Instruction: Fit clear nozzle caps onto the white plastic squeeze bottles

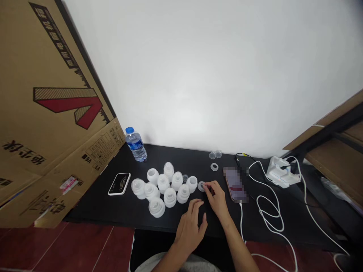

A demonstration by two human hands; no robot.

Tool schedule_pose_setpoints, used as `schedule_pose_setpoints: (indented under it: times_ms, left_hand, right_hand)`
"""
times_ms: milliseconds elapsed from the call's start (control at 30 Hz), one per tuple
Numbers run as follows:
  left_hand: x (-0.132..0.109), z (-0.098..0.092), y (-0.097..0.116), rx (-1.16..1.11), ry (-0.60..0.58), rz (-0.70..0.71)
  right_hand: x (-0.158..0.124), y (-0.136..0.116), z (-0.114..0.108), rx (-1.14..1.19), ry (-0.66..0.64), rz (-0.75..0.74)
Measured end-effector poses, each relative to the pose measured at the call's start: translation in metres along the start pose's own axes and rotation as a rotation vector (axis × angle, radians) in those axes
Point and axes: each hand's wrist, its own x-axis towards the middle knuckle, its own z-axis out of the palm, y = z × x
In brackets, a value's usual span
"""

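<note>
My right hand [217,199] is at the right edge of a small translucent ring [201,186], with thumb and index finger closed on its rim. Close to the black table's front edge, my left hand [190,223] holds nothing, its fingers bent and thumb apart. Left of both hands stand several white plastic bottle-like containers in a cluster, among them an open-mouthed one [192,183] nearest the ring. A small clear cap [185,178] lies between the containers. Farther back are another translucent ring [214,167] and two clear round caps [215,154].
A water bottle [136,145] and a white-edged device [119,184] stand left of the containers. To the right lie a phone [235,184], a white cable [276,211] and a white power adapter block [280,172]. A large cardboard box [51,151] borders the left, a white wall the back.
</note>
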Motion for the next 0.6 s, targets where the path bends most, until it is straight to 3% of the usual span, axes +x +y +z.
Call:
schedule_pose_setpoints:
  times_ms: [100, 300, 600]
  left_hand:
    - [0.0, 0.0, -0.001, -0.082, 0.031, -0.051]
    - [0.003, 0.003, -0.005, -0.16, 0.04, -0.129]
    - [0.008, -0.001, -0.008, -0.148, -0.014, -0.052]
  right_hand:
    - [-0.009, -0.005, -0.007, 0.135, -0.023, 0.059]
    - [-0.032, -0.013, -0.015, 0.325, -0.229, 0.118]
    - [-0.033, -0.008, -0.013, 0.482, -0.253, 0.253]
